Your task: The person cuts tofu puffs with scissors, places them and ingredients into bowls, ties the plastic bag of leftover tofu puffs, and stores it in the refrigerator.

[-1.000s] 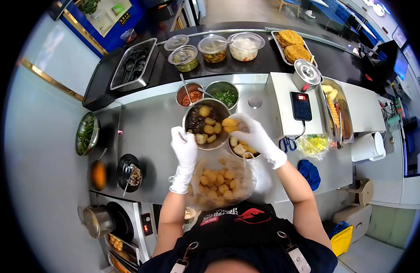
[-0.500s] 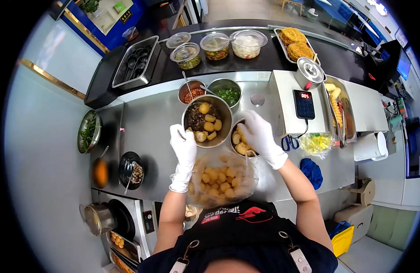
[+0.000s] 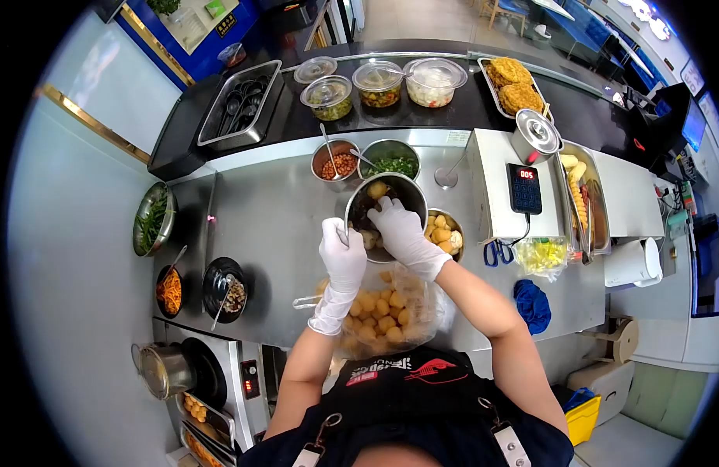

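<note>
The left hand (image 3: 344, 261) pinches the rim of a deep steel bowl (image 3: 418, 198) just ahead. The right hand (image 3: 403, 235) dips inside, apparently handling yellowish pieces (image 3: 377, 189); I can't tell whether its fingers grip any. Next calls for holding the rim steady as they lift clear.
</note>
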Available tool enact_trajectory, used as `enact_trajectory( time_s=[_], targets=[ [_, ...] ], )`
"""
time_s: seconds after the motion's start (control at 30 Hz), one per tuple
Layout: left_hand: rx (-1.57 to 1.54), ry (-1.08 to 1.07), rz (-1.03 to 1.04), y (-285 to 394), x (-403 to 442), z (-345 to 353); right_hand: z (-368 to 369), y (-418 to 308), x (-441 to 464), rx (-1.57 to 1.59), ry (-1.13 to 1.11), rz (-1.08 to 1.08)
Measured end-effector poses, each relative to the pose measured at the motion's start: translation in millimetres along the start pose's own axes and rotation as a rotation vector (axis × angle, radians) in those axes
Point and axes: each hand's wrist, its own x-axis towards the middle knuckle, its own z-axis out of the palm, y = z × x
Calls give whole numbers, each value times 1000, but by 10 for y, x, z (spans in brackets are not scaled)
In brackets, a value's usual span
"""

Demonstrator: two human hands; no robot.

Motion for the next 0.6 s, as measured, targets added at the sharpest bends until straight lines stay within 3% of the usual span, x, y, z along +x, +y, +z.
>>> enact_trajectory(
  time_s=[0.27,0.47,0.6],
  targets=[
    [27,-3,-10,-65,12,26,256,291,-10,301,-92,35],
    [9,-1,-21,-57,30,35,-130,85,-64,197,-115,-16],
    [-4,10,-22,-137,23,26,-59,130,-106,356,-85,-106]
  ],
)
